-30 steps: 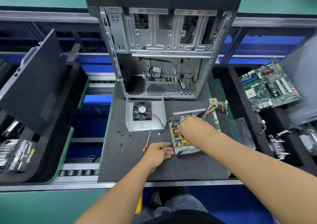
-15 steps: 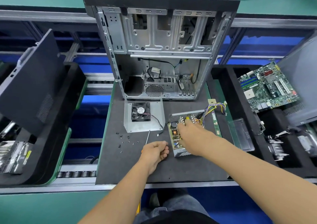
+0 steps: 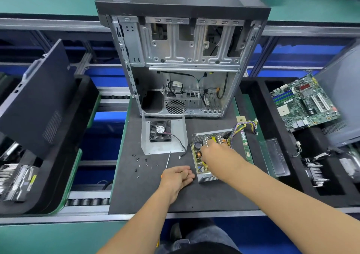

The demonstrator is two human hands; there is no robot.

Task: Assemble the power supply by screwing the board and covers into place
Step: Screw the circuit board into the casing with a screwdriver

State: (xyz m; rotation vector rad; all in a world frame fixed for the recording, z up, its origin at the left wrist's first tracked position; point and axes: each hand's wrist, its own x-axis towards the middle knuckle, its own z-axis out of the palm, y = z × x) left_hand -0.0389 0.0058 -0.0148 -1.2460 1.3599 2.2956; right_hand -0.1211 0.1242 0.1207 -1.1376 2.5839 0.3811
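Hands at the open power supply on the dark mat

Loose screws (image 3: 145, 163) lie at nine o'clock; left hand (image 3: 176, 176) curls over a screwdriver (image 3: 168, 160) handle; right hand (image 3: 215, 155), fingers bent, presses the board (image 3: 198, 157) inside the power supply (image 3: 207, 178) at centre.

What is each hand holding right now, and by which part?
Left hand lies over the screwdriver handle; a grip cannot be told. Right hand rests its fingertips on the power supply board, gripping nothing visible.
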